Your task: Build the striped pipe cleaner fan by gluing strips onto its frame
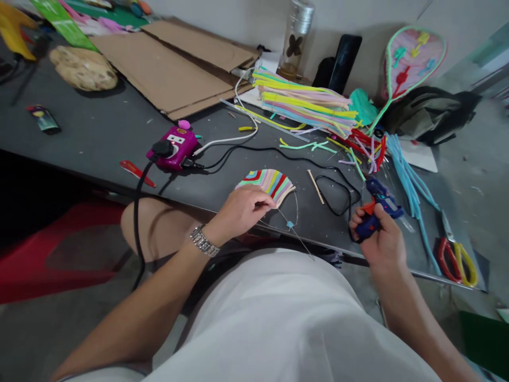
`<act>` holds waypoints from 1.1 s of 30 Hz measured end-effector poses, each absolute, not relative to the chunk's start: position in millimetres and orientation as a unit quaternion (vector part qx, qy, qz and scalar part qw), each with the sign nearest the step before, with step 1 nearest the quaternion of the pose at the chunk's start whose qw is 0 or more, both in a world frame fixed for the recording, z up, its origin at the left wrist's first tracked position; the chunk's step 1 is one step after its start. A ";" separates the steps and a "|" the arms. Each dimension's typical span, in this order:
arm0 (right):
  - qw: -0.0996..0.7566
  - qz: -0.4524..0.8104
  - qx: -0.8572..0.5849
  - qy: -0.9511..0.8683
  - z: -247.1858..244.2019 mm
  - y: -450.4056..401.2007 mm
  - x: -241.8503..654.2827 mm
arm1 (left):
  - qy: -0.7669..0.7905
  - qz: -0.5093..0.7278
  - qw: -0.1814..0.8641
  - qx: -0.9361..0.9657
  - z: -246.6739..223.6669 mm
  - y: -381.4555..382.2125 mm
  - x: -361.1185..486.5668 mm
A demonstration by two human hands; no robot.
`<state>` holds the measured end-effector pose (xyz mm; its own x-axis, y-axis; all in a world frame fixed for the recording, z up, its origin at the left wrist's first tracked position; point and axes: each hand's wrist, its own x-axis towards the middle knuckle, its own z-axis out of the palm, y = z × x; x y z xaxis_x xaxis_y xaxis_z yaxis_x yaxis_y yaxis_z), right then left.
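Observation:
My left hand [243,210], with a metal watch at its wrist, is closed in a pinch at the table's front edge. From its fingertips runs a thin wire [302,243] that passes a small light-blue piece [290,225]. Just beyond the fingers lies a fan-shaped piece of striped, coloured pipe cleaners [274,183], partly covered by the hand. On the right, my right hand [382,241] grips a dark blue hot glue gun [379,199] with an orange trigger, its nozzle pointing away from me. A black cord [334,212] loops on the table beside it.
A purple power strip [175,148] has plugs and cords. Bundled pipe cleaners [306,103], cardboard [170,69], a bottle [296,40] and a phone [345,62] stand or lie at the back. Scissors [455,257] lie at the right edge; a small wooden stick [315,187] is mid-table.

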<state>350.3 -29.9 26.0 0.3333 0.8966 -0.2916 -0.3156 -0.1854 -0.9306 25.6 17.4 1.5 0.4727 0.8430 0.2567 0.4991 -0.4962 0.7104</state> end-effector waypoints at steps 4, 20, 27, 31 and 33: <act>0.589 0.519 -0.578 -0.221 18.7 -31.2 365.6 | 0.422 0.305 0.264 0.812 0.6 16.5 27.8; 0.603 0.494 -0.613 -0.126 33.9 -42.4 357.3 | 0.426 0.307 0.192 0.829 -1.8 10.6 34.4; 0.645 0.444 -0.604 -0.146 27.3 -59.8 355.7 | 0.417 0.307 0.189 0.834 -4.6 13.0 32.3; 0.619 0.383 -0.648 -0.224 27.5 -83.8 362.0 | 0.409 0.308 0.192 0.837 -7.5 15.1 30.6; 0.557 0.319 -0.694 -0.326 32.8 -95.7 365.0 | 0.411 0.308 0.191 0.837 -7.8 14.7 30.3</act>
<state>365.0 -95.7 32.8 0.5845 0.8074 -0.0804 0.0969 -0.1678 -0.9811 30.3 14.7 -7.8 0.4729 0.8050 0.3583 0.5699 -0.5896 0.5724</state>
